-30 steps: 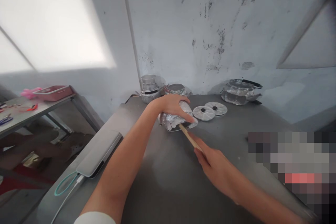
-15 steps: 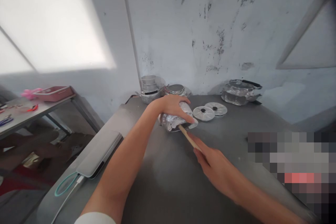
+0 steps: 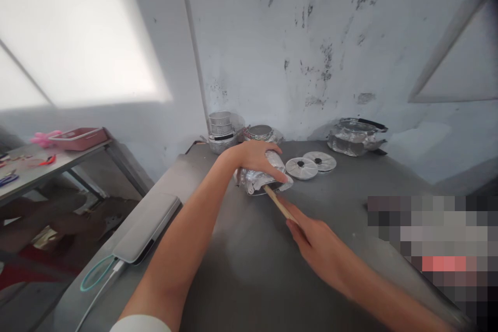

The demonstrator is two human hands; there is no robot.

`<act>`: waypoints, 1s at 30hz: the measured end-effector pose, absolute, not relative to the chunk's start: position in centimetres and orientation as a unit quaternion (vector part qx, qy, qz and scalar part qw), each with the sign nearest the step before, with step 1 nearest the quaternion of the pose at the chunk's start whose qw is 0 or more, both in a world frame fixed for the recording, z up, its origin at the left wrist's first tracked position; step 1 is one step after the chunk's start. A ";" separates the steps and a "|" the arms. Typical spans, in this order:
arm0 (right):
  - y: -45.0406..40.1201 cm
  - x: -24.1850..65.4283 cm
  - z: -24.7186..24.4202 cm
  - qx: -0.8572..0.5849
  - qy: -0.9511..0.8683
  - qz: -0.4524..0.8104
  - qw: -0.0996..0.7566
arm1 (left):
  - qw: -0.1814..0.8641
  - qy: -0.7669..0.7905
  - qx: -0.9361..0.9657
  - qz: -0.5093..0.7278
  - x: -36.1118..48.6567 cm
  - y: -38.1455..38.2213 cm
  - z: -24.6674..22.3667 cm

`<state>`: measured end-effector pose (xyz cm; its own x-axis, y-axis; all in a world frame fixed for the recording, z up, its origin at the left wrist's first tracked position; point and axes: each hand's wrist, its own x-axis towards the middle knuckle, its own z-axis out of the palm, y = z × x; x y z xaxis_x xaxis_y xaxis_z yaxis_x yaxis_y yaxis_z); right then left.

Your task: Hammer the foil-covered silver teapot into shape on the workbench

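Seemingly a workshop: scuffed wall [image 3: 252, 36], grey worktable [image 3: 249, 280], metal pots [image 3: 350, 144].

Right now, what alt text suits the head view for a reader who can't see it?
The left hand holds a tipped pot on a grey table, while the right hand grips a stick reaching inside. Two lids lie overlapping to the right; more metalware stands near the wall.

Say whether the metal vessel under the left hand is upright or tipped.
Tipped: the vessel has its mouth toward the right hand, wooden stick reaching in.
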<state>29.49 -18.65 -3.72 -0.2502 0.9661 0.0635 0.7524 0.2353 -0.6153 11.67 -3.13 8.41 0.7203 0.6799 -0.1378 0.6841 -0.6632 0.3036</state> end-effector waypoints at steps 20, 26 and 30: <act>-19.0 29.5 -3.3 -0.563 -0.745 0.250 0.256 | 0.171 0.365 0.915 -0.013 11.7 -3.0 8.4; -18.8 29.5 -3.5 -0.567 -0.752 0.248 0.227 | 0.174 0.365 0.914 -0.014 11.6 -3.0 8.5; -18.9 29.4 -2.9 -0.559 -0.747 0.240 0.268 | 0.173 0.361 0.917 -0.008 11.6 -3.0 8.5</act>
